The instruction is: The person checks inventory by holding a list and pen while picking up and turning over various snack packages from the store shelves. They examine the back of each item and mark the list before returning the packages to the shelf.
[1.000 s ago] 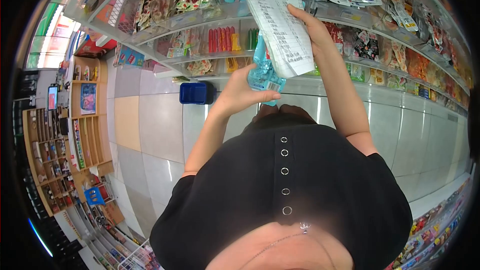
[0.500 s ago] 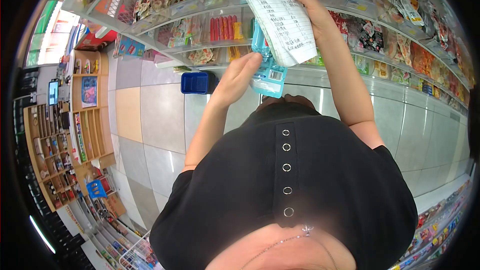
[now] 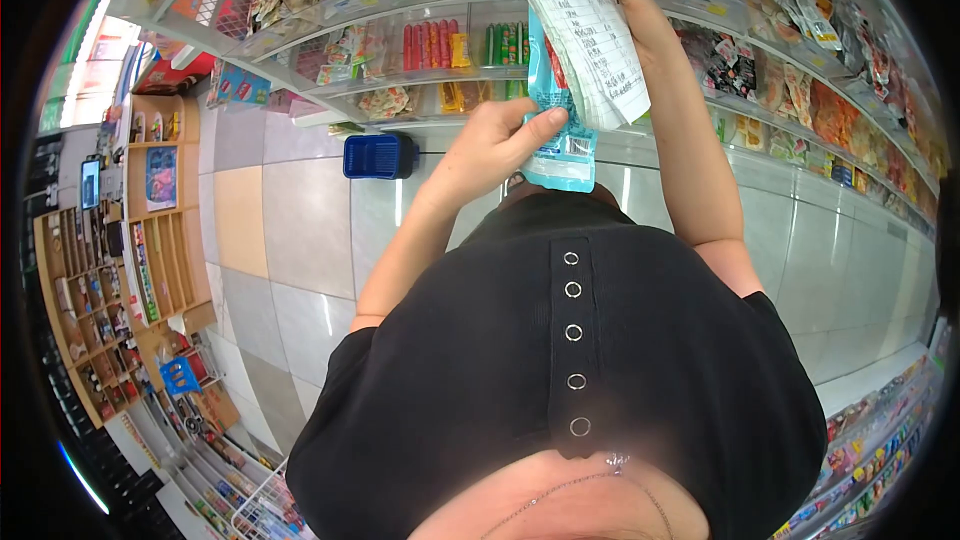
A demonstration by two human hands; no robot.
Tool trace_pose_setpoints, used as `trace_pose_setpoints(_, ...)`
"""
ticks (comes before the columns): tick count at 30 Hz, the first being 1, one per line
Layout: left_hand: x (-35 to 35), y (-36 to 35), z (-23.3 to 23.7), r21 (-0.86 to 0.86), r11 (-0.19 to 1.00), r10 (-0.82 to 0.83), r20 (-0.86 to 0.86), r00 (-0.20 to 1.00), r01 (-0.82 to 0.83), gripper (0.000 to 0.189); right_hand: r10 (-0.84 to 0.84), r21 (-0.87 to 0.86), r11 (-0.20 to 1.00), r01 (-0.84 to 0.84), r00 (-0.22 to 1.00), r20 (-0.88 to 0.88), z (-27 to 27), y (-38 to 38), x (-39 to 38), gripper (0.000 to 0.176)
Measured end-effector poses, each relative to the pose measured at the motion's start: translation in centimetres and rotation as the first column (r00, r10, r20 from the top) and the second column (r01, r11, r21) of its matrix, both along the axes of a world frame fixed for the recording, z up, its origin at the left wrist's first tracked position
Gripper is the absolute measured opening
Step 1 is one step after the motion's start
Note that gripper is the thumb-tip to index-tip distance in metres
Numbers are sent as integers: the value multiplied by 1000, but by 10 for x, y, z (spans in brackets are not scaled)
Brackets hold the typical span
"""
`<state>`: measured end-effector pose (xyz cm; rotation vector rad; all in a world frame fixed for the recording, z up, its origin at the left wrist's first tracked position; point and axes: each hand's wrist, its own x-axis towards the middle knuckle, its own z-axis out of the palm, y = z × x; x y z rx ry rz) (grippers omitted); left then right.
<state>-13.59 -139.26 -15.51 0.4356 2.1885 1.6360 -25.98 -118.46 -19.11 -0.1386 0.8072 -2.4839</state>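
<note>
My left hand [image 3: 500, 143] is closed on a light-blue snack packet [image 3: 562, 168], thumb across its front. A barcode shows low on the packet, and its upper right part lies behind paper. That paper is a notebook [image 3: 590, 35] with lined pages of handwriting, its lower corner hanging over the packet. My right hand [image 3: 640, 15] grips the notebook by its right edge, thumb on the page and the other fingers mostly hidden behind it. Both hands are in front of the snack shelves, close to each other.
Clear-fronted shelves [image 3: 390, 2] full of packaged snacks curve across the top and right. A dark-blue basket [image 3: 378, 157] stands on the tiled floor by the lowest shelf. Wooden display racks [image 3: 165, 270] are at the left, with a light-blue basket [image 3: 180, 376] near them.
The notebook and packet have shifted slightly right. My left thumb now lies across the packet, and more of the packet shows beside the notebook. The view has shifted a little.
</note>
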Motion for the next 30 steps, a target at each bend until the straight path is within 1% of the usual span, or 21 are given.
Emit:
trace_pose_setpoints(3, -2, 5, -2, 0, 1000, 7, -11, 1000, -7, 48, -81, 46, 996, 80, 997, 19, 0, 4, 0, 34)
trace_pose_setpoints(6, -5, 5, -2, -11, 1000, -4, -12, 1000, 4, 48, -58, 14, 998, 59, 998, -22, 1, 7, -1, 33)
trace_pose_setpoints(9, -8, 4, -5, 8, 1000, -15, -13, 1000, 15, 48, -80, 21, 997, 80, 997, -6, 8, 7, -1, 32)
trace_pose_setpoints(12, -10, 3, -9, 64, 998, -26, -12, 1000, 26, 47, -91, -67, 993, 98, 991, 99, 29, 1, 6, 41)
trace_pose_setpoints(15, -14, 0, -13, 93, 994, -59, 23, 998, 57, 44, -231, 100, 969, 228, 973, 16, 37, 3, 9, 36)
trace_pose_setpoints(18, -18, -1, -13, 90, 992, -88, 47, 995, 84, 39, -251, 151, 957, 249, 968, -1, 41, 6, 8, 35)
trace_pose_setpoints(20, -19, 0, -15, 103, 991, -89, 46, 995, 84, 37, -280, 220, 935, 277, 960, -20, 41, 9, 10, 34)
trace_pose_setpoints(21, -20, 0, -19, 151, 985, -92, 85, 992, 78, 38, -292, 253, 923, 290, 956, -31, 42, 10, 10, 34)
trace_pose_setpoints(23, -26, 0, -34, 248, 967, -89, 138, 986, 52, 41, -332, 329, 890, 316, 943, -7, 27, 18, 12, 38)
trace_pose_setpoints(24, -28, 1, -39, 284, 959, -63, 247, 967, -10, 38, -334, 363, 875, 319, 942, -22, 19, 21, 7, 41)
trace_pose_setpoints(25, -34, 0, -47, 261, 965, -44, 266, 963, -28, 35, -366, 342, 873, 349, 931, -16, 13, 25, 11, 44)
trace_pose_setpoints(26, -40, 3, -63, 340, 935, -12, 310, 951, -99, 35, -343, 186, 924, 335, 939, 8, -4, 33, 10, 49)
trace_pose_setpoints(27, -48, 6, -69, 378, 915, 22, 305, 952, -142, 36, -373, 171, 917, 360, 926, 51, -14, 42, 16, 52)
trace_pose_setpoints(28, -60, 7, -74, 363, 926, -7, 302, 953, -108, 35, -433, 207, 886, 414, 900, 54, -33, 52, 25, 49)
trace_pose_setpoints(29, -74, 9, -65, 309, 950, -37, 227, 973, -36, 35, -512, 216, 850, 481, 850, 121, -17, 47, 49, 47)
trace_pose_setpoints(30, -89, 10, -53, 241, 970, -73, 163, 984, 32, 34, -586, 281, 793, 541, 803, 106, -25, 51, 63, 46)
